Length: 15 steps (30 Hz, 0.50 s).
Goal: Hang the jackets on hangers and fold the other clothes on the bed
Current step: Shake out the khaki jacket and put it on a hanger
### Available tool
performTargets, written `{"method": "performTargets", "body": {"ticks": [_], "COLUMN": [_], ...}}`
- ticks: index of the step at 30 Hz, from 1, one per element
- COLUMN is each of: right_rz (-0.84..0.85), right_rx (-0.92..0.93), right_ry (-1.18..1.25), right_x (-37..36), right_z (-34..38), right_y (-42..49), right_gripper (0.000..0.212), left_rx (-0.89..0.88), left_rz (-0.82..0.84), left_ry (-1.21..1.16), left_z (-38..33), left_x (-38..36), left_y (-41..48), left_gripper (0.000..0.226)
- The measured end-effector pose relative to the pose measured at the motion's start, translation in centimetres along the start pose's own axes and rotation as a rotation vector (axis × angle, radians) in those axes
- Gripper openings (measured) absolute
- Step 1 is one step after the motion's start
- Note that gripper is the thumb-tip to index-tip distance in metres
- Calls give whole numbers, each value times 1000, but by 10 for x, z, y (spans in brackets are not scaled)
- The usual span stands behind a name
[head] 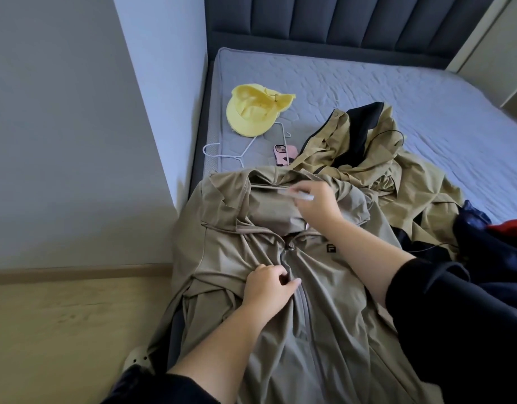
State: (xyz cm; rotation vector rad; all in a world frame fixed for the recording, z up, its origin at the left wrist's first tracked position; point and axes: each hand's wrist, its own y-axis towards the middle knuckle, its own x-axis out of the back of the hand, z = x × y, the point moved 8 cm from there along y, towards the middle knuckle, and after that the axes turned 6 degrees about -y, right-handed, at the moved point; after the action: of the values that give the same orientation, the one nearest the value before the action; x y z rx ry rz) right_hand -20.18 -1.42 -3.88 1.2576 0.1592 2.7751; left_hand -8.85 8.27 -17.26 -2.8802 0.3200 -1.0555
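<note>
on the bed (368, 91), left hand (269, 290) pinching jacket (324, 330) zip

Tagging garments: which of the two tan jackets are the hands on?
The near jacket, with the black chest logo: left hand pinches its zip front, right hand holds a hanger at its collar. The far jacket, black-lined, lies crumpled, unheld.

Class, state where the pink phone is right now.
The pink phone lies on the mattress in the head view, left of centre, between the white hanger and the olive jacket.
</note>
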Motion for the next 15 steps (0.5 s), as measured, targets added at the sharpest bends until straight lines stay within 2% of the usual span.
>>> {"method": "performTargets", "body": {"ticks": [1, 3, 5, 7, 11, 15], "right_rz": [-69, -130, -94, -24, 19, 66], "right_rx": [-103, -220, -244, -256, -285, -234], "right_ry": [117, 191, 167, 137, -258, -718], "right_x": [5, 3, -8, -23, -32, -29], "right_z": [-4, -7, -6, -9, -28, -49], "right_y": [9, 30, 48, 63, 79, 88], "right_gripper": [13, 21, 27, 43, 66, 74], "left_rx": [40, 89, 100, 98, 105, 93], "left_rz": [9, 17, 31, 46, 81, 111], "left_ry": [-2, -6, 7, 18, 24, 7], "left_z": [2, 4, 3, 4, 8, 8], "left_x": [-1, -3, -3, -3, -7, -9], "left_y": [1, 4, 5, 5, 6, 9], "left_gripper": [37, 32, 23, 22, 34, 34]}}
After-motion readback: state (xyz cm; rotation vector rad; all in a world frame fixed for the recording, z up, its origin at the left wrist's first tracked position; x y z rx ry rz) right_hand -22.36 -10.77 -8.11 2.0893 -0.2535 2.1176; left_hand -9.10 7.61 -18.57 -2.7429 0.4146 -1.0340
